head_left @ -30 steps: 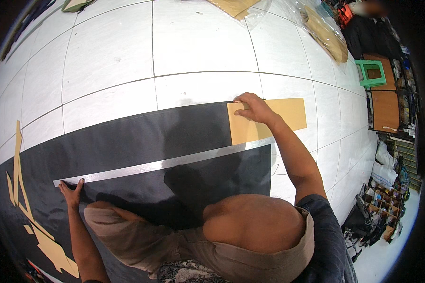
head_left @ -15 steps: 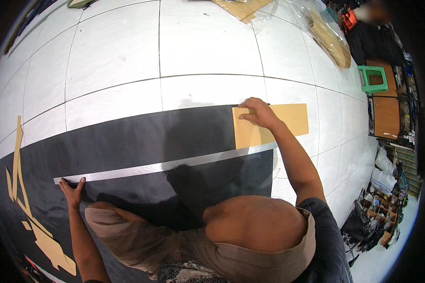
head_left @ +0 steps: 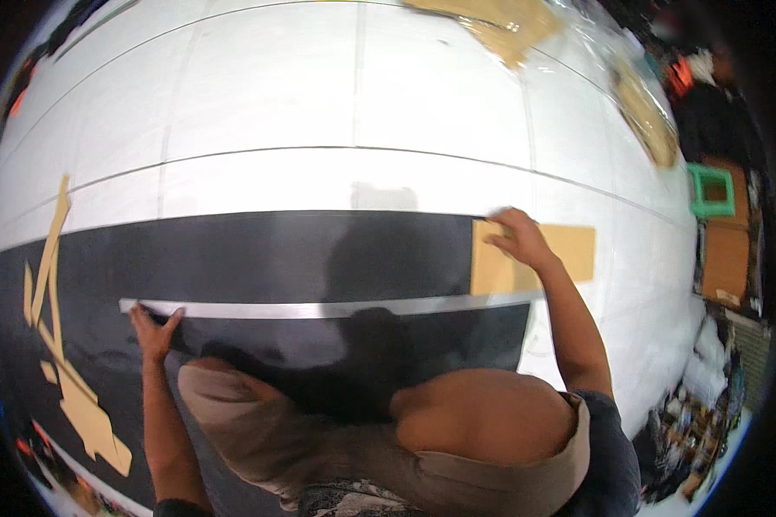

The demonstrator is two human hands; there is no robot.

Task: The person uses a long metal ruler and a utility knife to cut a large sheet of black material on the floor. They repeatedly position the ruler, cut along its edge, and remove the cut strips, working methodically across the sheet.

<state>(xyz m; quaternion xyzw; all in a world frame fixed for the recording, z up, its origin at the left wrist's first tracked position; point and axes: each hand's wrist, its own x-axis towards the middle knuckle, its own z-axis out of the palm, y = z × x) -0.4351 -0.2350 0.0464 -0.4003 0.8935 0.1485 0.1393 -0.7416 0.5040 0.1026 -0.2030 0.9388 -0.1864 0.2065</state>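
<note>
A long silvery metal ruler [head_left: 310,309] lies across a large black sheet [head_left: 259,250] on the floor. My left hand [head_left: 153,332] presses at the ruler's left end, thumb and finger spread apart along its lower edge. Near the sheet's right end, a rectangular tan card piece [head_left: 569,252] reaches past the sheet's edge. Its lower edge meets the ruler. My right hand [head_left: 524,239] is bent over the card's upper left part, fingertips at the top edge and thumb on its face. Whether something small sits under those fingertips, I cannot make out.
Irregular tan card cutouts [head_left: 86,418] lie at the sheet's left. My bent leg [head_left: 483,418] is close below the ruler. Farther off are plastic-wrapped tan pieces [head_left: 642,112], a green stool [head_left: 711,189] and cluttered goods [head_left: 694,422] along the right side.
The whole view has shifted and turned slightly, so the ruler and sheet appear farther right and more level. Both hands stay at the same places on the ruler and card.
</note>
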